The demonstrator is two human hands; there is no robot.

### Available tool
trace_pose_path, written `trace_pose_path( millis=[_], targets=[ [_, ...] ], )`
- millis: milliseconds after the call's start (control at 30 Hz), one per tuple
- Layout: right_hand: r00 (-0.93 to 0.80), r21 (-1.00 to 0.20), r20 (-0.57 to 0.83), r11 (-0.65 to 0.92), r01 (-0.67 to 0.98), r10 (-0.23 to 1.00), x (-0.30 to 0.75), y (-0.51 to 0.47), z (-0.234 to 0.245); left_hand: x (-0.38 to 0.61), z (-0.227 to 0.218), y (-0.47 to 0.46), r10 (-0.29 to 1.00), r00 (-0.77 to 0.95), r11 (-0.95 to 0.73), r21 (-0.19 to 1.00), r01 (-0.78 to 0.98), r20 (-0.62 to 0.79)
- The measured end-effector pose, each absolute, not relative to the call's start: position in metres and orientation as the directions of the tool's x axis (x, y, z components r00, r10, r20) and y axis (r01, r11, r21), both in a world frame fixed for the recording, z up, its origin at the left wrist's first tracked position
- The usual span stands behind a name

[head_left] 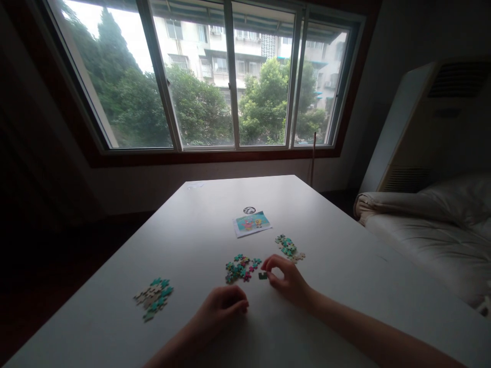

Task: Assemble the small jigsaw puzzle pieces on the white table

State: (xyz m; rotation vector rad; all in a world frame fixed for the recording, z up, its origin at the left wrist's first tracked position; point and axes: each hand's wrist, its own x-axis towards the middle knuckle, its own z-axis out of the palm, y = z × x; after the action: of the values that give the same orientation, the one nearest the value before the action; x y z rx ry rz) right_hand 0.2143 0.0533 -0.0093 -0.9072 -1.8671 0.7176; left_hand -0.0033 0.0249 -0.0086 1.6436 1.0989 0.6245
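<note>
My right hand is curled in a pinch over the white table. A dark green puzzle piece is at its thumb and index fingertips. Closer to me, my left hand rests on the table with its fingers curled together; whatever is inside them, if anything, is hidden. Between and beyond my hands lies a loose pile of teal, pink and dark puzzle pieces. Just past my right hand is another group of green and pale pieces.
A third pile of teal and pale puzzle pieces lies on the left. Farther back are a colourful picture sheet and a small round black-and-white item. A pale sofa stands right of the table, windows beyond.
</note>
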Motion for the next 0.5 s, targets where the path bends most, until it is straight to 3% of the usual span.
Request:
trace_pose_path(
  millis=[200, 367, 500],
  targets=[
    [-0.171, -0.799, 0.4, 0.434, 0.416, 0.9, 0.246, 0.093, -0.007, -0.005, -0.012, 0.026, 0.883, 0.456, -0.06, 0.94, 0.335, -0.106],
    [0.038, -0.742, 0.46, 0.36, 0.565, 0.887, 0.279, 0.123, -0.018, -0.006, -0.013, 0.027, 0.882, 0.46, -0.059, 0.943, 0.327, -0.104],
    [0.124, -0.784, 0.365, 0.233, 0.576, 0.923, 0.29, 0.135, -0.035, -0.005, -0.01, 0.025, 0.884, 0.458, -0.085, 0.933, 0.35, -0.092]
  ],
)
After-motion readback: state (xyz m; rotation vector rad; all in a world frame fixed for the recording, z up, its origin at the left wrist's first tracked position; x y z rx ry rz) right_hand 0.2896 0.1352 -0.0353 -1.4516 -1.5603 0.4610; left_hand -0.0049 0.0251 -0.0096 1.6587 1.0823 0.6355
